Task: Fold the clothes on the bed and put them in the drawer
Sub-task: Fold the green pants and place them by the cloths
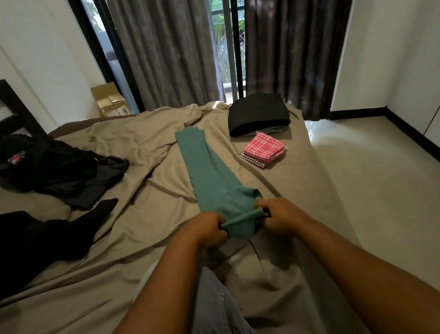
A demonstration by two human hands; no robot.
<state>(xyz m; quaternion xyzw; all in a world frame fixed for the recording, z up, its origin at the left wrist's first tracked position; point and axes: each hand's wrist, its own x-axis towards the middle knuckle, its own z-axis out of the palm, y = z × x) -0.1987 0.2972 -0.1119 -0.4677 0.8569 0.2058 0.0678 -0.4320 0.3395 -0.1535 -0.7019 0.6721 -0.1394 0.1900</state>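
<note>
**Two-handed grip on the near end of the teal garment (208,167)**

We see the left hand (208,229) and the right hand (280,216) each curled round one corner of the garment's near end, so both grips are closed on cloth. The garment lies as a long, narrow strip on the bed (141,252), running away from us toward the window. Its far end lies flat and its near end is raised a little off the sheet. At the far right corner of the bed sits a folded black pile (259,113), with folded pink checked cloths (263,147) just beside it. Well apart on the left lie loose black clothes (50,167) and another dark piece (34,234), neither yet folded. No drawer is in view.

We judge the step in hand to be the crosswise fold of the strip, with the task roughly midway. To do it well, we would hold both corners level and lightly taut, then carry the near end forward over the strip until its edge meets the far end. We would set both corners down together, since the soft cloth will probably skew if one hand leads. The sheet beneath is rumpled, so we would smooth outward from the fold before halving the strip again.
</note>
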